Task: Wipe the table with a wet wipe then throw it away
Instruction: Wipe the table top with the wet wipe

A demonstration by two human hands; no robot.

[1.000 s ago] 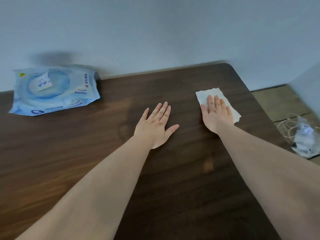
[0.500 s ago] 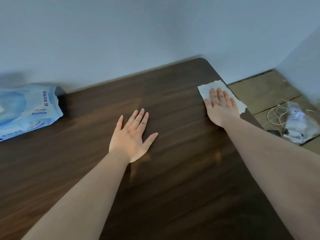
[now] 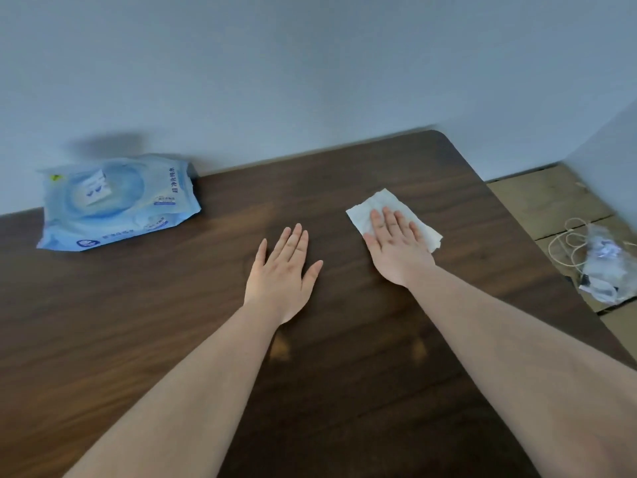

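Note:
A white wet wipe point(image 3: 379, 207) lies spread on the dark wooden table point(image 3: 172, 339), right of centre. My right hand point(image 3: 396, 248) presses flat on it, palm down with fingers together, covering its near half; the far corner and right edge stick out. My left hand point(image 3: 282, 274) rests flat on the bare wood to the left of the wipe, fingers slightly spread and holding nothing. Both forearms reach in from the bottom of the view.
A blue pack of wet wipes point(image 3: 117, 201) lies at the back left against the wall. The table's right edge point(image 3: 537, 257) runs close to my right hand. Beyond it on the floor lie a clear plastic bag point(image 3: 603, 267) and a coiled white cable point(image 3: 565, 243).
My right hand has slid the wipe left, away from the table's right edge toward the middle. The view has swung back left, so the whole blue pack shows again.

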